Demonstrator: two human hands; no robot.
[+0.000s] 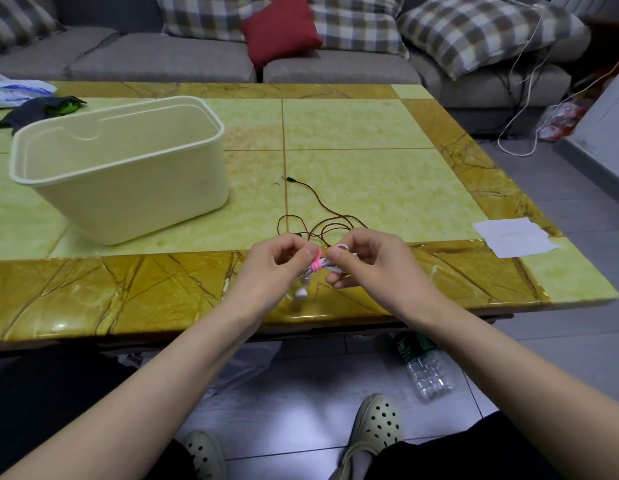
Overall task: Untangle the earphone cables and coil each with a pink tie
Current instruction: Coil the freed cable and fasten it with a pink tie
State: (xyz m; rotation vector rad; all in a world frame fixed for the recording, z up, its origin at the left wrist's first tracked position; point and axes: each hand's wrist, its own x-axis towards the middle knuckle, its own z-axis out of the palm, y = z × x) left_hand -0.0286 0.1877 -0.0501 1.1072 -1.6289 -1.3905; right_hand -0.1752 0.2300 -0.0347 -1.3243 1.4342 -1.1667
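— Where is the white earphone cable [330, 267] found?
— It is held as a small bundle between both hands, above the near brown border of the table [128, 289]. A pink tie [316, 263] is wrapped around the bundle, and one white earbud [302, 292] hangs below it.
— How are the fingers placed?
— The left hand [283, 263] is curled, and the tie is pinched by its thumb and forefinger. The right hand [366, 261] is curled too, and the white cable is pinched just beside the tie.
— And the second cable?
— The brown earphone cable [321, 206] is laid loose on the table just behind the hands, with its plug [290, 179] at the far end. A cream plastic bin [134, 188] is seen at the left, well apart.
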